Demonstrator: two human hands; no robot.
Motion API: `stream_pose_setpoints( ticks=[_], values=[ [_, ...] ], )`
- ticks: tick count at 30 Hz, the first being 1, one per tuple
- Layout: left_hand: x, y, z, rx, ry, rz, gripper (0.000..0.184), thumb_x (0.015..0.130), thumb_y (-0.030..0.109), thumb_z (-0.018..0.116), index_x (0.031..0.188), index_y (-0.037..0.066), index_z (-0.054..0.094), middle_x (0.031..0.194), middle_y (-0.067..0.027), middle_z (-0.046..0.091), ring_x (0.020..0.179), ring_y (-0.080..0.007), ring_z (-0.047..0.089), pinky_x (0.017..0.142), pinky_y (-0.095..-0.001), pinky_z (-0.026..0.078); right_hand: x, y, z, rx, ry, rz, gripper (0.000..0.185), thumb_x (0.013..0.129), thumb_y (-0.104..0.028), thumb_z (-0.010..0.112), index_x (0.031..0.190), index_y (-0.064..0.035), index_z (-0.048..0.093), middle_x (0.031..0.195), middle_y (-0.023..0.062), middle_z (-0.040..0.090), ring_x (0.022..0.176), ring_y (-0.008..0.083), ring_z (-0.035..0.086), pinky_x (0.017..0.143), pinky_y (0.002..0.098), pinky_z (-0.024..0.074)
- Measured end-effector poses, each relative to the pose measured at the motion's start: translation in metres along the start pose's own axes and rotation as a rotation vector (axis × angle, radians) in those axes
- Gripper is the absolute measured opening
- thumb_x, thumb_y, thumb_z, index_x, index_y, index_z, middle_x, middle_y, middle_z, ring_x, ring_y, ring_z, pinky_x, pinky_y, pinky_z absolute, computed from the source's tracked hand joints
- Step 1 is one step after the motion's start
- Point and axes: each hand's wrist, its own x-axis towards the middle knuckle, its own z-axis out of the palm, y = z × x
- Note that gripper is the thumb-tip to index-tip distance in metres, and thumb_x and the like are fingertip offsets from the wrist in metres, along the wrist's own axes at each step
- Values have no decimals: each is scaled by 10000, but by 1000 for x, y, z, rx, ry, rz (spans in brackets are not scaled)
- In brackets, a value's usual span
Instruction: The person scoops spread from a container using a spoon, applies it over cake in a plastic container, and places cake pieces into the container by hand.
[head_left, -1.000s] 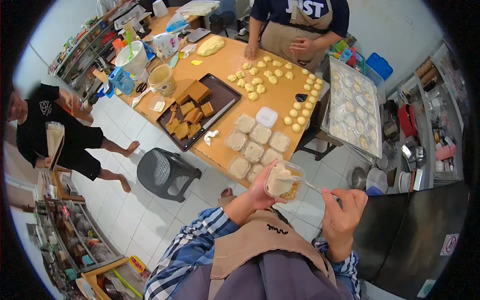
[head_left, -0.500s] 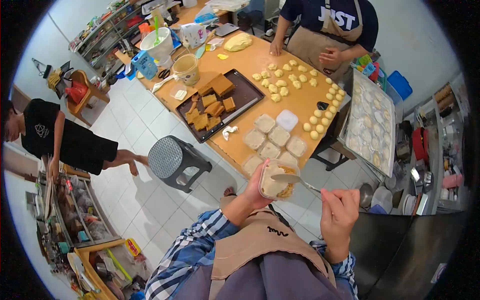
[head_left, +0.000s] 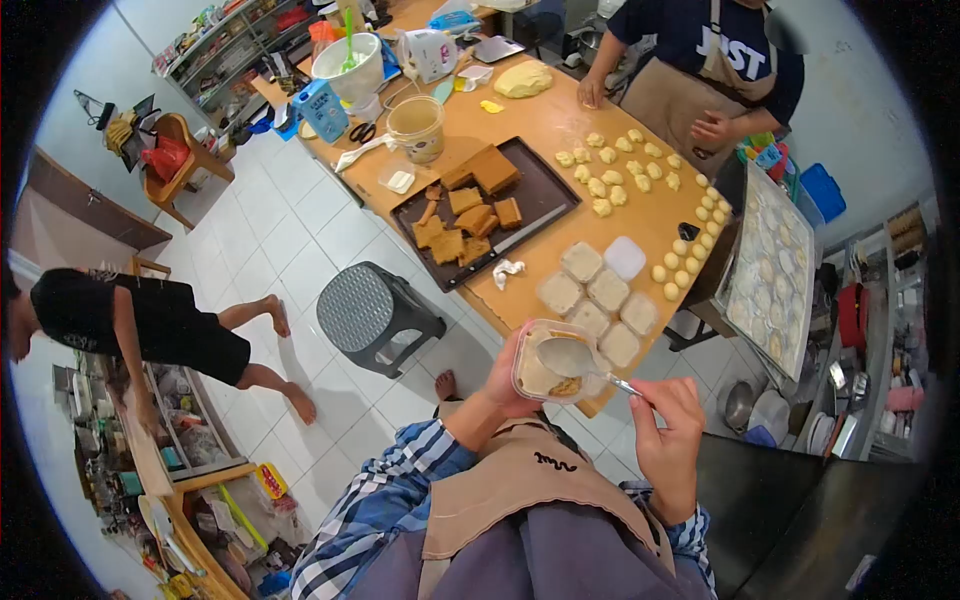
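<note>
A small clear tub (head_left: 545,398) is held over the near edge of the bench (head_left: 545,236), with the fingers of the left hand (head_left: 503,388) curled around its side. A spoon (head_left: 566,354) is pinched by its handle in the fingers of the right hand (head_left: 672,432). The tub looks mostly covered with pale cream (head_left: 532,376); some yellow crumbs (head_left: 568,387) are left bare. The filled tubs (head_left: 609,289) just beyond look fully covered.
</note>
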Motion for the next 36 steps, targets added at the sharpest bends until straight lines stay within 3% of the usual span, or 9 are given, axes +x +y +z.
stream_pose_setpoints(
  ticks=[4,10,16,22,25,29,36],
  values=[
    [-18,52,0,132,133,51,588,894,540,282,1214,94,492,1155,-95,555,1032,-264,548,867,-444,445,25,-27,39,42,-34,-4,141,707,40,604,841,11,636,695,92,562,672,212,486,597,298,380],
    [-49,134,-7,249,123,51,590,903,534,263,1212,88,493,1145,-100,558,1017,-256,555,857,-428,453,57,-66,105,128,-73,28,154,699,57,593,843,19,632,709,95,571,684,207,493,595,284,390],
    [-73,187,-17,158,202,9,590,904,537,262,1194,82,503,1138,-108,559,1009,-254,560,858,-416,456,73,-88,154,220,-123,96,151,708,10,618,855,-11,643,706,93,580,663,234,490,620,327,379],
    [-66,195,-37,269,227,-10,576,907,526,285,1184,73,507,1142,-109,556,1011,-248,561,865,-416,454,83,-86,172,193,-166,139,146,711,9,619,853,-8,647,700,96,580,665,229,494,614,318,382],
    [-54,192,-39,255,125,-16,561,927,502,263,1183,66,508,1136,-94,561,1012,-215,560,864,-379,455,93,-80,167,218,-187,198,141,713,11,619,850,-2,649,698,98,577,664,227,492,606,311,382],
    [-42,193,-35,264,200,-21,563,928,499,265,1168,55,515,1103,-96,575,986,-206,571,847,-371,465,105,-68,165,215,-194,197,136,716,16,620,847,0,653,697,99,574,669,228,495,604,312,388],
    [-23,192,-36,74,186,-77,573,909,529,297,1175,70,516,1119,-100,568,1010,-239,557,880,-397,441,112,-66,148,159,-160,162,139,720,11,619,854,-8,650,708,103,580,681,237,504,616,324,398]
  ],
)
